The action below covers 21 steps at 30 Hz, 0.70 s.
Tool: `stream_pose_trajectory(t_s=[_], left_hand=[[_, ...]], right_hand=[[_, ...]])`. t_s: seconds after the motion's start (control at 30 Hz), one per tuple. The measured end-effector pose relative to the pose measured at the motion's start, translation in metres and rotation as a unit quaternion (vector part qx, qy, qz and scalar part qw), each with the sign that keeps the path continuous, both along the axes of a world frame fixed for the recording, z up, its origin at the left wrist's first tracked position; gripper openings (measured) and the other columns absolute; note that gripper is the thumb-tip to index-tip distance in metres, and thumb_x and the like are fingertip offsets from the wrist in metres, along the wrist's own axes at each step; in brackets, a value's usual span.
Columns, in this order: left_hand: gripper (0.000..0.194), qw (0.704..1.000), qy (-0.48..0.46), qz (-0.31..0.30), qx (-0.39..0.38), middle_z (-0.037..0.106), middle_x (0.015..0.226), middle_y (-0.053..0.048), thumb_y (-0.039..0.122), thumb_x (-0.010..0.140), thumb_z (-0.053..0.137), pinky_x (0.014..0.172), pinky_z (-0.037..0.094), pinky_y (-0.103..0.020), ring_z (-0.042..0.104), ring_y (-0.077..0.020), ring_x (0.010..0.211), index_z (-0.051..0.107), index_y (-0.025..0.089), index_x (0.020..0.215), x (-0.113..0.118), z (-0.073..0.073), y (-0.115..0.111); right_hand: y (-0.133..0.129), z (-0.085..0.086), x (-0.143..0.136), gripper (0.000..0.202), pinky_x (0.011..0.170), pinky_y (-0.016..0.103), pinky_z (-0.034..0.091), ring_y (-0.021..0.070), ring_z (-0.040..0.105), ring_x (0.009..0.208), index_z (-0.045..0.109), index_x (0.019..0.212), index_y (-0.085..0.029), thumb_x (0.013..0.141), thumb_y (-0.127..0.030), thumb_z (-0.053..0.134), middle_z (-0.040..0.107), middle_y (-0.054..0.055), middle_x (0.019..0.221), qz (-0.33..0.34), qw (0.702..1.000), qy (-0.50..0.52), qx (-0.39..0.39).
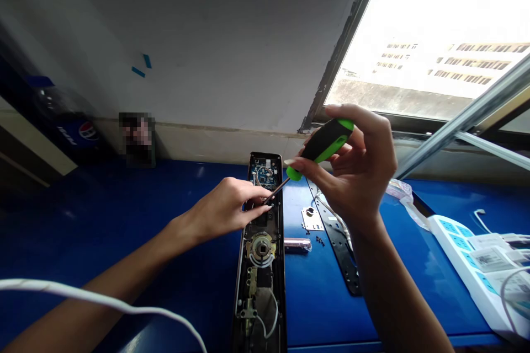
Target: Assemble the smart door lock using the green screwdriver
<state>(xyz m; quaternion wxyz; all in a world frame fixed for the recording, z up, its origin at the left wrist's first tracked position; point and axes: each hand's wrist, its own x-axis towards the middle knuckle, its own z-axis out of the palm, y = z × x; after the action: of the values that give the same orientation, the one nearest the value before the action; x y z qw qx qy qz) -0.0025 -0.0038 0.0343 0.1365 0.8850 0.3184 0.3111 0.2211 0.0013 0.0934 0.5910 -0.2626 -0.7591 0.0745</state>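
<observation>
A long open black housing (278, 281), like the inside of an electronic door lock, lies lengthwise before me. It holds a blue circuit board (271, 176) at its far end, a round metal spindle plate (261, 251) and thin wires. My right hand (358, 176) grips a green-and-black screwdriver (321, 146), tilted with its shaft down to the left into the housing. Over the housing, my left hand (232, 204) has thumb and forefinger drawn together around the screwdriver's tip. Whatever is between those fingertips is too small to make out.
Right of the housing lie a small metal plate (312, 219), several tiny screws (320, 240), a wrapped cylinder (298, 245) and a perforated black plate (345, 273). A white power strip (459, 265) stands further right. A white cable (103, 301) crosses front left; a bottle (74, 121) stands behind.
</observation>
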Motion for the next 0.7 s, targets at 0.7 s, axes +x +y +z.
stream_pose_trajectory(t_s=[0.7], left_hand=[[0.018,0.986,0.108,0.075,-0.106,0.067,0.078,0.003,0.033,0.086,0.071,0.059,0.039,-0.028,0.059,-0.0145,0.063,0.061,0.022,0.096,-0.021,0.022,0.004]], right_hand=[[-0.009,-0.008,-0.020,0.070,0.086,0.042,0.070,0.0241,0.075,0.106,0.048,0.144,-0.036,0.085,-0.010,0.075,0.069,0.003,0.130,0.092,0.993,-0.036,-0.059]])
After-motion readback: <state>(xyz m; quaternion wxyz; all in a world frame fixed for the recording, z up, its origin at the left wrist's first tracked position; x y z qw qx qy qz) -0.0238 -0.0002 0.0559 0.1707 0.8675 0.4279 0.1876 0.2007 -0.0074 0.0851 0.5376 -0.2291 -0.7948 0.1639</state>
